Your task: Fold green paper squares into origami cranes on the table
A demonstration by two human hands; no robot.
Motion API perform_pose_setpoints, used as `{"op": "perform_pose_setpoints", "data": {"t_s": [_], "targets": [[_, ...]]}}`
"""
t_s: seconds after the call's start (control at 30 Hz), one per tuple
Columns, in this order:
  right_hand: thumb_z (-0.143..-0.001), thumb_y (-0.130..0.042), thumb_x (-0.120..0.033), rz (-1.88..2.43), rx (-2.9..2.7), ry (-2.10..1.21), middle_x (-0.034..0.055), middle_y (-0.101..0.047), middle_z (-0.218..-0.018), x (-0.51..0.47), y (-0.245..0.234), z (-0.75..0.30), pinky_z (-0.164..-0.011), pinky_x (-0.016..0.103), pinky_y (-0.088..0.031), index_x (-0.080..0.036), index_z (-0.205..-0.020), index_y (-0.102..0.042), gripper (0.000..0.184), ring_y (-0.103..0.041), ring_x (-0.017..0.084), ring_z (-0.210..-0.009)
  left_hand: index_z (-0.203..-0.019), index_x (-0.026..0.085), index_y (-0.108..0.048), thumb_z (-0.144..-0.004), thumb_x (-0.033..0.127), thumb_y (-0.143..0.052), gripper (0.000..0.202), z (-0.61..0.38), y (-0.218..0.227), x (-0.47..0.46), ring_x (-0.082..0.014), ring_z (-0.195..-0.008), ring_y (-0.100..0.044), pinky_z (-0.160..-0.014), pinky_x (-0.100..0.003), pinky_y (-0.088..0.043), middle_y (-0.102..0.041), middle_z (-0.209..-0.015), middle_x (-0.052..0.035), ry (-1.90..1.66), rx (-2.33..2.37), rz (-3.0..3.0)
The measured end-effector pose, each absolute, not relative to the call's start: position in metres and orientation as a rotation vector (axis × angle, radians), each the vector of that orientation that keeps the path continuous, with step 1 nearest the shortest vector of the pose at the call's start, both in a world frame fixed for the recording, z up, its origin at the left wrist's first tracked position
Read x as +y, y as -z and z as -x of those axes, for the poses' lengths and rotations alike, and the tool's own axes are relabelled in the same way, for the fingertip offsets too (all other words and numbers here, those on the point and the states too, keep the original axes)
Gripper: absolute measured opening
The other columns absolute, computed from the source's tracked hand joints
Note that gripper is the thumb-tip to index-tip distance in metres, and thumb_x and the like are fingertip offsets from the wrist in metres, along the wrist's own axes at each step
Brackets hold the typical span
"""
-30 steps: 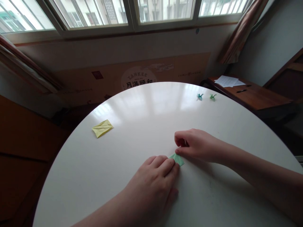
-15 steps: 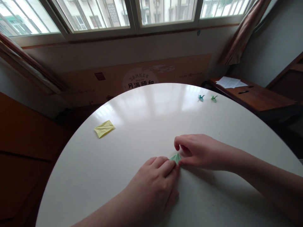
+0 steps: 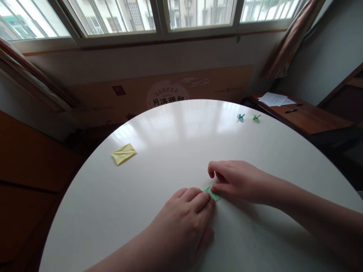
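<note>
A small piece of green origami paper (image 3: 214, 196) with creases lies on the white round table, partly hidden under my fingers. My left hand (image 3: 185, 215) bears down on its left side, the fingers bent and close together, holding it against the tabletop. From the right, the thumb of my right hand (image 3: 236, 177) touches the top of the paper. That hand's index finger curls above it, with a gap between index finger and thumb. Farther left rests a creased yellow paper (image 3: 124, 153), apart from both hands.
Toward the far right of the white table (image 3: 170, 151) stand a blue paper crane (image 3: 241, 117) and a green paper crane (image 3: 256, 118). Beyond the edge, white sheets (image 3: 273, 99) and a dark pen (image 3: 290, 111) lie on a wooden desk (image 3: 320, 119). Windows line the back wall.
The green paper's right part, raised and fan-like before, now lies flatter and shows more to the right. My right thumb has shifted slightly up and left onto it. My left hand stays put.
</note>
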State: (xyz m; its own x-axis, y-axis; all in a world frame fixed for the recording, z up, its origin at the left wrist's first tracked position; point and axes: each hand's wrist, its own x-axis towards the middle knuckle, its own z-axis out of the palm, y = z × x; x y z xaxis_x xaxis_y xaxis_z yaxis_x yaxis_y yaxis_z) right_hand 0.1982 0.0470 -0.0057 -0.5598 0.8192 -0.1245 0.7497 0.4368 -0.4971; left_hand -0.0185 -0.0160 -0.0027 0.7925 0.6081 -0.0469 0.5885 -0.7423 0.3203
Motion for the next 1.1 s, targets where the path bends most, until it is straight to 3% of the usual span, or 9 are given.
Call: {"op": "perform_pose_setpoints", "data": {"t_s": [0.37,0.5,0.6,0.67,0.8,0.9,1.1], "targets": [[-0.089,-0.060,-0.035,1.380,-2.525,-0.775,-0.0008,-0.067,-0.079,0.055,0.010,-0.200,-0.058,0.026,-0.033,-0.023,-0.091,-0.059,0.012,-0.057,0.017,-0.068,-0.126,0.017,-0.058,-0.091,0.027,-0.055,0.036,0.018,0.002,-0.016,-0.0293,-0.110,-0.057,-0.100,-0.047,-0.047,-0.065,-0.117,-0.0088,-0.083,0.919,-2.684],[-0.094,-0.054,-0.034,1.298,-2.522,-0.853,0.0010,-0.070,-0.082,0.056,0.007,-0.203,-0.062,0.026,-0.037,-0.023,-0.102,-0.065,0.017,-0.060,0.017,-0.072,-0.124,0.018,-0.058,-0.088,0.027,-0.060,0.037,0.020,0.001,-0.016,-0.0288,-0.109,-0.058,-0.100,-0.046,-0.047,-0.065,-0.118,-0.0082,-0.110,0.906,-2.713],[-0.090,-0.062,-0.035,1.171,-2.602,-0.865,0.0011,-0.070,-0.082,0.052,0.003,-0.205,-0.062,0.026,-0.037,-0.024,-0.110,-0.069,0.024,-0.061,0.017,-0.072,-0.117,0.019,-0.061,-0.087,0.025,-0.062,0.030,0.021,0.001,-0.014,-0.0266,-0.107,-0.060,-0.097,-0.042,-0.049,-0.066,-0.118,-0.0076,-0.154,0.869,-2.753],[-0.084,-0.070,-0.033,1.101,-2.653,-0.805,0.0008,-0.070,-0.084,0.049,-0.001,-0.204,-0.061,0.025,-0.036,-0.025,-0.107,-0.073,0.024,-0.060,0.017,-0.072,-0.114,0.020,-0.062,-0.089,0.021,-0.059,0.025,0.022,0.000,-0.012,-0.0246,-0.106,-0.061,-0.095,-0.039,-0.050,-0.067,-0.116,-0.0069,-0.196,0.847,-2.778],[-0.085,-0.072,-0.031,1.028,-2.665,-0.757,0.0014,-0.071,-0.086,0.042,-0.006,-0.202,-0.061,0.025,-0.037,-0.025,-0.099,-0.077,0.017,-0.061,0.015,-0.072,-0.114,0.023,-0.065,-0.093,0.019,-0.054,0.024,0.027,-0.003,-0.005,-0.0231,-0.103,-0.064,-0.089,-0.037,-0.053,-0.070,-0.115,-0.0071,-0.361,0.861,-2.797],[-0.087,-0.070,-0.032,0.988,-2.659,-0.773,0.0021,-0.071,-0.087,0.039,-0.008,-0.201,-0.062,0.024,-0.039,-0.024,-0.098,-0.078,0.016,-0.062,0.015,-0.072,-0.094,0.021,-0.070,-0.094,0.020,-0.053,0.016,0.034,-0.003,0.004,-0.0209,-0.094,-0.066,-0.079,-0.032,-0.055,-0.072,-0.106,-0.0083,-0.622,1.003,-2.712],[-0.083,-0.070,-0.024,0.933,-2.654,-0.748,0.0017,-0.070,-0.084,0.037,-0.006,-0.204,-0.066,0.024,-0.040,-0.022,-0.094,-0.077,0.013,-0.061,0.016,-0.075,-0.084,0.017,-0.071,-0.090,0.028,-0.055,0.020,0.043,0.010,0.029,-0.0177,-0.076,-0.067,-0.069,-0.026,-0.053,-0.073,-0.090,-0.0066,-0.946,1.460,-2.149]]}}
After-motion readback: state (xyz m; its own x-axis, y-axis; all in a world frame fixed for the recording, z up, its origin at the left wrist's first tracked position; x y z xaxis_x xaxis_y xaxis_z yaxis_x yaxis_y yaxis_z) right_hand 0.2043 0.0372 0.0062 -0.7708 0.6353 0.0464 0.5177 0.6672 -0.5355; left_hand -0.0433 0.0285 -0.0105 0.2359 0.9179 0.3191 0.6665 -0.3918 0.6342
